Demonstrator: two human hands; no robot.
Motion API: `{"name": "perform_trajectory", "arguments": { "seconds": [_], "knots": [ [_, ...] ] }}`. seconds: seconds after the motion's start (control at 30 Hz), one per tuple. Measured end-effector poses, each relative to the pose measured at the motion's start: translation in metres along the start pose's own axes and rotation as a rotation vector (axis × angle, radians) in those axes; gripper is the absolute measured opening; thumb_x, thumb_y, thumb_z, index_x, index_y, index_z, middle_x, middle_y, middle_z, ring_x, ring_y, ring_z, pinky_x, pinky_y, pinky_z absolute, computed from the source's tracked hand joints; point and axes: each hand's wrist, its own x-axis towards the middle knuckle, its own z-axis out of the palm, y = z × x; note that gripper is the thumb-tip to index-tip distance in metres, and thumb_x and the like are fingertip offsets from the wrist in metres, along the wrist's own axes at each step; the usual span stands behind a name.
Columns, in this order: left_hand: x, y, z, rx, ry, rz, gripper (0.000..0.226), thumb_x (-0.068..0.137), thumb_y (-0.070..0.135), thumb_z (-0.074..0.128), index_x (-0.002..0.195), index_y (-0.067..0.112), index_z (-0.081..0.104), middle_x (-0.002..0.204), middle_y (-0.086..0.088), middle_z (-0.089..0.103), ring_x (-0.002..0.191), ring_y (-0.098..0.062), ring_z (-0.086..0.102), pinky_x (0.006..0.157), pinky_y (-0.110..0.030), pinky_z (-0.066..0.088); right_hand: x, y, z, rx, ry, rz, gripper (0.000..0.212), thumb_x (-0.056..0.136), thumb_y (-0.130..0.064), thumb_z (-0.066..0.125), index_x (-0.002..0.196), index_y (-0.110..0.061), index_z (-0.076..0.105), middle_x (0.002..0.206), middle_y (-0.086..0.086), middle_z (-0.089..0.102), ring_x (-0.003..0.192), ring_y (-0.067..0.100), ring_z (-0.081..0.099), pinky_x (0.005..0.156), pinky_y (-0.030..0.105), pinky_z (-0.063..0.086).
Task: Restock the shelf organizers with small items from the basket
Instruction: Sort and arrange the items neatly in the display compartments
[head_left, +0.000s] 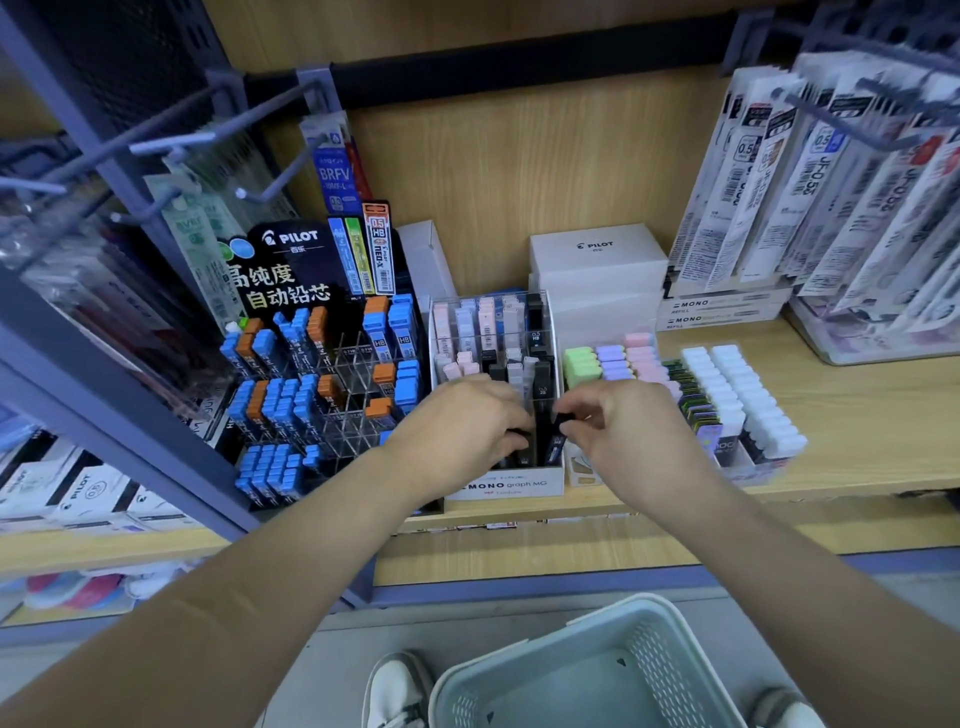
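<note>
We list the shelf board (857, 415) and back panel (519, 171) as pale wood-grain, matt and smooth.
Pegs (171, 143) and perforated side panel (130, 57): metal, painted blue-grey, satin.
Tiered organizer (358, 374): clear acrylic, glossy. Its header card (280, 270) is black and shiny.
MONO organizer (511, 486): white card base (clear plastic dividers above).
We note the blue-capped lead cases (270, 405), pastel lead cases (613, 358) and black lead cases (541, 379) as hard, smooth plastic.
White boxes (597, 254): matt card.
Hanging refill packets (810, 182): glossy film.
Basket (660, 649): matt pale plastic, walls pierced with slots.
</note>
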Motion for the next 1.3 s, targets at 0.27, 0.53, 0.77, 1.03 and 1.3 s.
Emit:
{"name": "perform_trajectory", "arguments": {
  "seconds": [0.27,0.53,0.77,1.03,1.3],
  "knots": [
    [-0.002,0.004,0.004,-0.232,0.073,-0.081,0.019,0.088,0.031,0.064,0.101,0.02,0.073,0.091,0.003,0.065,0.087,-0.012,0.055,0.078,-0.032,0.047,0.003,-0.004,0.012,-0.155,-0.013,-0.089,0.018,0.089,-0.012,0.063,0.104,-0.016,0.073,0.099,0.008,0.073,0.093,0.027,0.064,0.081,0.035,0.049],
    [0.008,0.016,0.005,-0.374,0.119,-0.275,0.011,0.082,0.031,0.071,0.086,0.021,0.072,0.072,0.011,0.055,0.069,-0.008,0.052,0.059,-0.019,0.038,0.003,-0.005,0.002,0.01,0.037,0.014,0.026,0.088,0.003,0.054,0.095,-0.016,0.07,0.091,0.002,0.072,0.089,0.02,0.067,0.082,0.03,0.051],
    [0.006,0.019,0.008,-0.45,0.191,-0.305,0.011,0.082,0.031,0.071,0.087,0.024,0.077,0.076,0.01,0.061,0.072,-0.005,0.056,0.068,-0.024,0.046,0.003,0.011,-0.052,0.21,0.381,0.169,0.031,0.087,0.003,0.052,0.081,-0.024,0.067,0.079,-0.005,0.07,0.075,0.02,0.064,0.073,0.031,0.053],
    [0.006,0.02,0.018,-0.25,0.153,-0.235,0.023,0.081,0.028,0.074,0.102,0.021,0.071,0.092,0.003,0.059,0.089,-0.013,0.052,0.079,-0.034,0.049,-0.003,0.033,-0.061,0.027,0.257,0.265,0.034,0.086,-0.003,0.054,0.112,-0.017,0.071,0.117,0.008,0.066,0.097,0.026,0.06,0.083,0.029,0.045],
    [0.007,0.013,0.005,-0.13,0.262,-0.173,0.027,0.087,0.029,0.066,0.111,0.018,0.07,0.1,0.002,0.061,0.099,-0.019,0.054,0.084,-0.034,0.049,-0.004,0.038,-0.055,-0.108,0.109,0.212,0.038,0.092,-0.008,0.051,0.126,-0.018,0.065,0.128,0.003,0.064,0.118,0.024,0.054,0.073,0.014,0.029]
  ]
}}
